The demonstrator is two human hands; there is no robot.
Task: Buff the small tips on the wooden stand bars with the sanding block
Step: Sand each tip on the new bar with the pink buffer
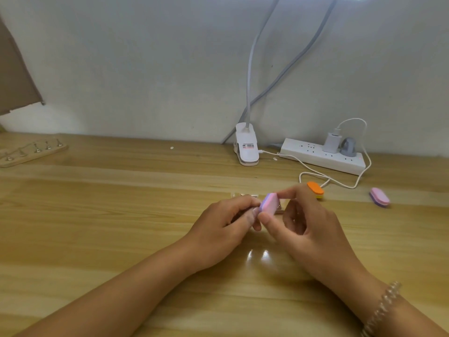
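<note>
The pink-and-purple sanding block (269,203) was held above the desk at mid-frame. The right hand (308,227) pinched it between thumb and index finger, with the other fingers loosely curled behind. The block's lower face met a pale held bar (244,195), most of which was hidden. The left hand (223,224) was closed around that bar, fingers curled over it and the thumb pressed near the block's lower edge. Whether a tip touched the block could not be determined.

A second wooden stand bar (34,152) lay flat at the far left of the wooden desk (121,215), well apart from the hands. It showed 5 upright pegs.

An orange-and-yellow sanding block (315,189) lay just behind the right hand. Another pink-and-purple block (379,197) lay further right.

A white clip lamp base (246,148) stood near the wall, its gooseneck rising upward. Beside it lay a white power strip (315,156) carrying a white charger (331,142) and a grey plug (348,147). A white cable (340,183) looped across the desk.

A clear coiled bracelet (384,310) encircled the right wrist.
</note>
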